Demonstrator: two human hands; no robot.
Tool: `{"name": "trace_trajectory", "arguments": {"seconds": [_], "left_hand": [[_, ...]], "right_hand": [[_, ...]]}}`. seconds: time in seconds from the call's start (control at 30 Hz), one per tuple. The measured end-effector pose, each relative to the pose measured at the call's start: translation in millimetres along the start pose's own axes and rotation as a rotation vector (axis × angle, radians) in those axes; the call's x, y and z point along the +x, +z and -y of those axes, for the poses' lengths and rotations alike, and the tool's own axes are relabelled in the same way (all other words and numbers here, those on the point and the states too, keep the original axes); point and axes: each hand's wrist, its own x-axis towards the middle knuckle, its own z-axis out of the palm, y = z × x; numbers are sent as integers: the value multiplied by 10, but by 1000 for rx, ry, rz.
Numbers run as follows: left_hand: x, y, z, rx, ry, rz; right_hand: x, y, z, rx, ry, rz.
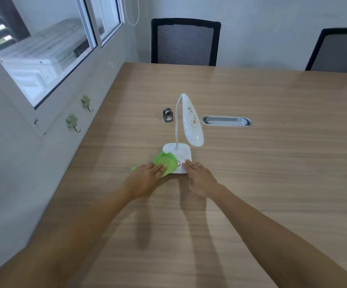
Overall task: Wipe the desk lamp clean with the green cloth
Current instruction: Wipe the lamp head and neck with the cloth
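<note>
Left hand [145,179] fingers flat, pressing green cloth [166,162] onto desk lamp [180,156] base – right hand [199,176] fingers spread loose, tips touching base's near edge. Recessed metal tray [226,121] behind lamp – contents unclear.

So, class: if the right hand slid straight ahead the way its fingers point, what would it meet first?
The right hand points up-left, fingertips already at the near edge of the lamp base; probably the base first, though contact is unclear.
</note>
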Motion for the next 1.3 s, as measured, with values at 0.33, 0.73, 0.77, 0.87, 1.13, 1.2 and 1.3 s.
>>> {"name": "trace_trajectory", "arguments": {"seconds": [0.33,0.73,0.77,0.87,1.13,1.2,1.3], "left_hand": [[151,-282,110,-48,-187,-63],[-200,-249,193,86,-52,-137],[-159,-256,198,62,-107,-154],[-38,-302,71,57,-153,-120],[-67,-402,18,-185,-226,14],[-40,-541,160,-336,-390,-83],[52,-874,365,-469,-566,-294]], "right_hand": [[-16,-31,23,53,22,33],[6,42,-67,-17,-171,-131],[2,59,-81,-35,-178,-119],[-19,106,-124,-83,-183,-119],[-113,89,-176,-166,-220,-63],[-117,60,-173,-175,-224,-53],[-127,16,-131,-133,-230,-82]]}}
